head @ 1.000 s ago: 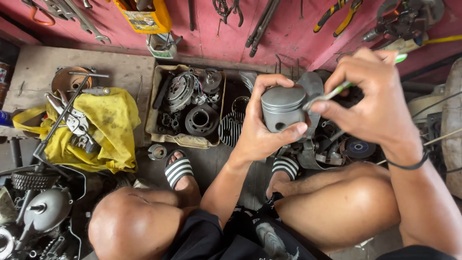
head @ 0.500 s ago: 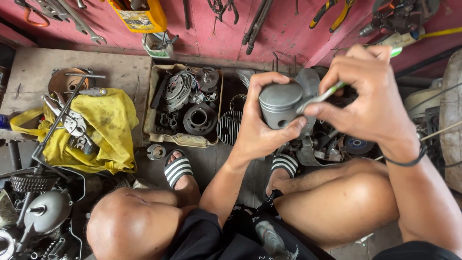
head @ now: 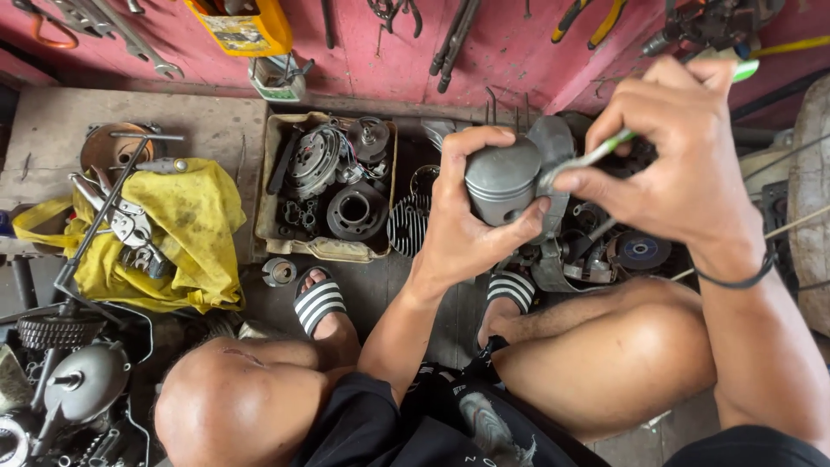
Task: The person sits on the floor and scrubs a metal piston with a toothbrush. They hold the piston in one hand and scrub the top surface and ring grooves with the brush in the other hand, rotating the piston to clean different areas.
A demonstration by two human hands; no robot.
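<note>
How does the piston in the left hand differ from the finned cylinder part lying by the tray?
The piston is held up in the left hand, its smooth crown showing; the finned cylinder part lies on the floor beside the tray. The piston's wall is plain light grey with ring grooves; the finned part is darker and ribbed. The right hand sets a green-handled tool against the piston; nothing touches the finned part. Both are round metal engine parts.

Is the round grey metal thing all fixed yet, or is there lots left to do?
Not fixed yet. Already done: the grey metal piston is out of any engine, gripped in the left hand. In hand: the right hand presses a thin green-handled tool against its side. Left: loose engine parts fill the cardboard tray, unassembled.
</note>
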